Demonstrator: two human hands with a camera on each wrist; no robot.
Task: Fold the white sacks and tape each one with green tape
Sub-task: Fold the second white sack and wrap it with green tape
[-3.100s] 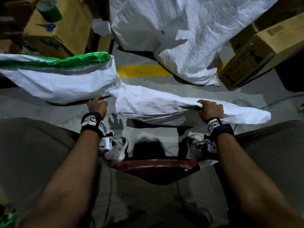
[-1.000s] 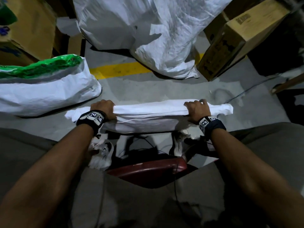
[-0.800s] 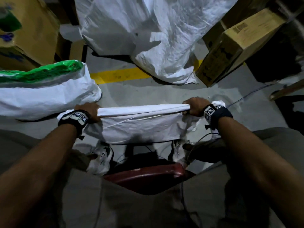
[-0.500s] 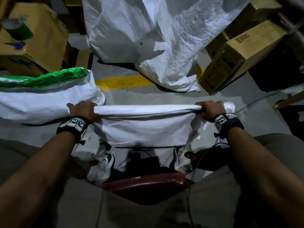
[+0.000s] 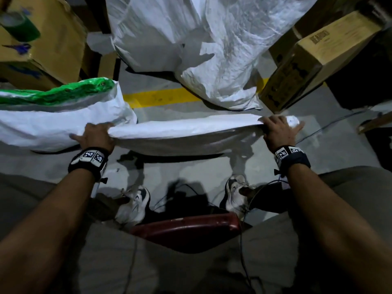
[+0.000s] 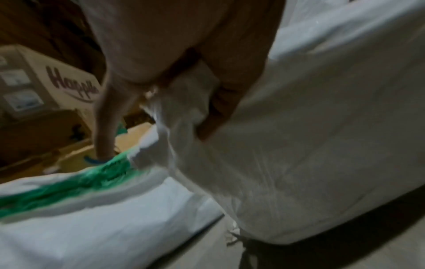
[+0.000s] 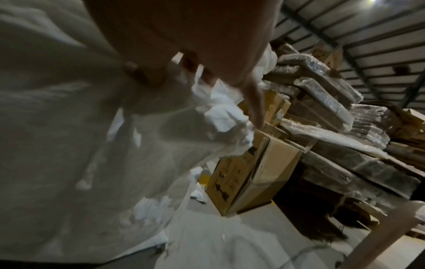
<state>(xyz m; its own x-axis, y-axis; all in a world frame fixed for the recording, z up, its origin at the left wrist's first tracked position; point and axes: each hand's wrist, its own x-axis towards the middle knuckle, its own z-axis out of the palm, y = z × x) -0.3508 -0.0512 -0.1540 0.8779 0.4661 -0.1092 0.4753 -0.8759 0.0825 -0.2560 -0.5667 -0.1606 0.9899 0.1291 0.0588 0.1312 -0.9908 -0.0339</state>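
white sack (image 5: 186, 134): folded long, stretched level above floor | green tape roll (image 5: 20, 26): on box

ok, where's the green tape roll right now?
Head view, far top left: the tape roll sits on a cardboard box, above the scissors and beyond the taped sack. Neither hand is near it.

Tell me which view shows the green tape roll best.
The head view: the green tape roll sits on a cardboard box at upper left, blurred but recognisable. The left wrist view shows only green tape on a sack; the right wrist view shows none.
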